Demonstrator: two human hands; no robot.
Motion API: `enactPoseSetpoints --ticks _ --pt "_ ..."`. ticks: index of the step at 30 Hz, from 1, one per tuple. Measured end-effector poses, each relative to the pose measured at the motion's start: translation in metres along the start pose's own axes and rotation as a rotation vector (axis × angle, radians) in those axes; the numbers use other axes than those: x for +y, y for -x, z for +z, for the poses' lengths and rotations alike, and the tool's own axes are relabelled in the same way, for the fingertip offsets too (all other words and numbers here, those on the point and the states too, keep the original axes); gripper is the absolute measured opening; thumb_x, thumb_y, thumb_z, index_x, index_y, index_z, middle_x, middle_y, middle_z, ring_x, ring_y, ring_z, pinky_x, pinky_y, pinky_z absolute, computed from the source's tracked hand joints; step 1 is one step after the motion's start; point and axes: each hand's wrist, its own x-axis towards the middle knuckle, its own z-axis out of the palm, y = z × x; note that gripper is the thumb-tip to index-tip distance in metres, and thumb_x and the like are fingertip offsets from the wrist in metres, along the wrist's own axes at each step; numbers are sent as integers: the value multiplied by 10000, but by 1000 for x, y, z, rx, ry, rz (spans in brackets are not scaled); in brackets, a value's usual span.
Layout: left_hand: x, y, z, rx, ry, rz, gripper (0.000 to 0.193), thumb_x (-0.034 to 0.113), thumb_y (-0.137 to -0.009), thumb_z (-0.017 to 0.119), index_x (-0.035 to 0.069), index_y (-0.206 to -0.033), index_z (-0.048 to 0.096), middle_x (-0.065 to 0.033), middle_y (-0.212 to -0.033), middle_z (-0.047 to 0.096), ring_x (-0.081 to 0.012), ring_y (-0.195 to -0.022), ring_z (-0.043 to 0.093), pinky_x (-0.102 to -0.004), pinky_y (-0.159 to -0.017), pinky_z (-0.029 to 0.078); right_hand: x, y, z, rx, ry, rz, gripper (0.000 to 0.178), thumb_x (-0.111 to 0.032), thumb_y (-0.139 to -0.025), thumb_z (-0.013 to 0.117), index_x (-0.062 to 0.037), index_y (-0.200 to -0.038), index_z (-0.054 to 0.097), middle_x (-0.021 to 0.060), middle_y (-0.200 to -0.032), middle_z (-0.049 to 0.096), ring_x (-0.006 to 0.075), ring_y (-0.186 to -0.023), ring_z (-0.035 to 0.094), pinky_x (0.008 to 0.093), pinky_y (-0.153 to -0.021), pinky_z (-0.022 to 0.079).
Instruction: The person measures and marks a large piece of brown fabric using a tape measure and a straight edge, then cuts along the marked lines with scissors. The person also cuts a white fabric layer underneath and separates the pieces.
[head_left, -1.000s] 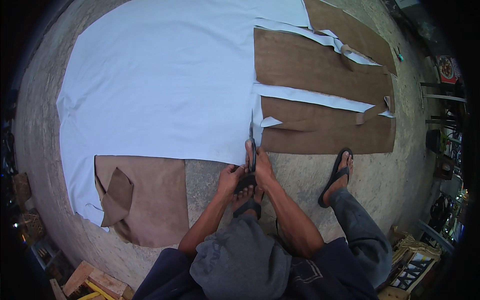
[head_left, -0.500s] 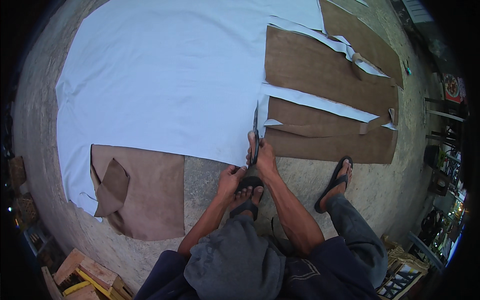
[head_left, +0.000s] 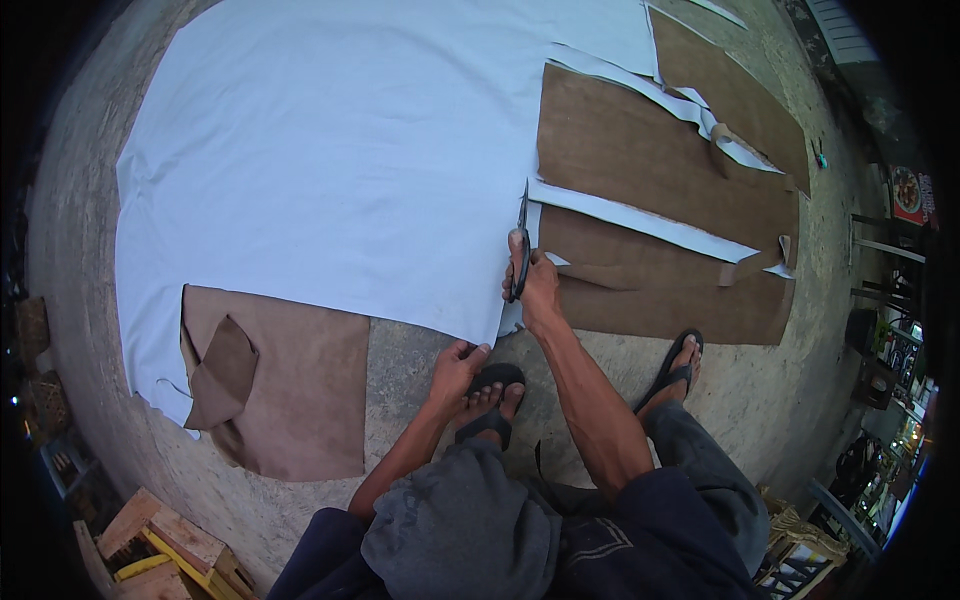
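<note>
A large pale fabric sheet (head_left: 320, 180) with a white upper face lies spread over the floor. My right hand (head_left: 537, 285) grips black-handled scissors (head_left: 523, 215) near the sheet's right edge, their blades pointing away from me. Below the blades a narrow strip has parted from the sheet. My left hand (head_left: 462, 368) pinches the sheet's near right corner between thumb and fingers, just beyond my left foot. Right of the scissors lie brown fabric pieces (head_left: 655, 125), with long white strips (head_left: 650, 220) across them.
A brown fabric piece (head_left: 310, 390) with a folded flap lies at the near left. My sandalled feet stand on the concrete floor (head_left: 400, 370). Wooden pieces (head_left: 165, 545) are at the lower left, a carved chair (head_left: 800, 540) at the lower right. Stools and shelves line the right.
My right hand and the scissors have moved farther away along the sheet's right edge, and a longer cut shows below them. My left hand still pinches the corner, slightly lower in view.
</note>
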Motion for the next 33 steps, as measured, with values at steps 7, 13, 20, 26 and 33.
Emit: enactPoseSetpoints --ticks 7,13,20,26,33 --pt "0 0 1 5 10 2 226 242 -961 721 31 -1039 697 -6 -914 676 -111 -835 591 -297 -776 472 -11 -23 -4 -22 -28 -9 689 -690 -886 690 -24 -947 521 15 -712 500 123 -587 538 302 -523 483" --pt "3 2 4 17 -42 -21 227 236 -958 721 25 -1038 695 -5 -905 673 -114 -824 588 -296 -767 477 -23 -38 -3 -48 -9 4 673 -729 -868 678 -77 -910 516 9 -737 503 121 -623 539 291 -555 485" --pt "2 2 1 13 -9 -26 244 229 -955 717 15 -1069 690 -15 -923 676 -116 -821 589 -295 -766 476 -32 -45 -3 -30 95 42 683 -745 -867 664 -81 -925 511 12 -754 508 122 -644 541 293 -583 490" --pt "-4 -1 -2 0 38 -1 236 219 -961 709 11 -1071 689 -25 -943 682 -116 -842 598 -292 -769 469 -43 -59 0 -41 -35 -107 648 -666 -904 686 -46 -907 497 1 -691 484 117 -581 523 311 -547 482" --pt "2 3 3 19 54 -24 228 205 -972 698 2 -1075 689 -32 -948 688 -117 -860 605 -303 -781 474 -61 -77 -2 -23 35 -45 636 -708 -877 685 -95 -871 515 17 -717 502 129 -606 538 303 -538 479"
